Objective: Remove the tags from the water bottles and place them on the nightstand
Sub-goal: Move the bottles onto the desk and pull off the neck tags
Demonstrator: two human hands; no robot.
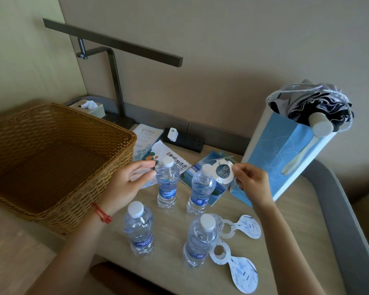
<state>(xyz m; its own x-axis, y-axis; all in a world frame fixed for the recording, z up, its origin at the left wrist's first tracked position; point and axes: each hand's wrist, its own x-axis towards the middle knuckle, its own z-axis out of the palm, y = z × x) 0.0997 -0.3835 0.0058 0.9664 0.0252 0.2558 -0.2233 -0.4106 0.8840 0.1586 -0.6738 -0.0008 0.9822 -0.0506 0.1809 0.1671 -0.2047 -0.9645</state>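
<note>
A: Start near — what's done?

B: Two tags (pixel 241 271) lie flat on the table (pixel 170 267), at the near right. One is just right of the near right bottle (pixel 198 241), the other a little farther back (pixel 243 227). The near left bottle (pixel 139 228) shows a bare neck, and so, as far as I can tell, does the near right one.

A: And farther back?

B: The far left bottle (pixel 167 184) has a bare cap too. The far right bottle (pixel 200 188) is the one in hand — its tag (pixel 223 172) is up by the cap, pinched at its right edge by the right hand (pixel 251 184), thumb and fingers closed on the card. I can't tell whether the tag's hole is still round the neck or already clear of it.

A: The left hand (pixel 126 184)?

B: Its grip holds nothing — fingers relaxed and slightly spread, just left of the far left bottle, near the basket (pixel 51 156).

A: So how far along?

B: I'd say past halfway. Two tags down, a third coming off or just off. A fourth tag isn't visible anywhere; I can't say where it is. What's left is laying this one on the table.
</note>
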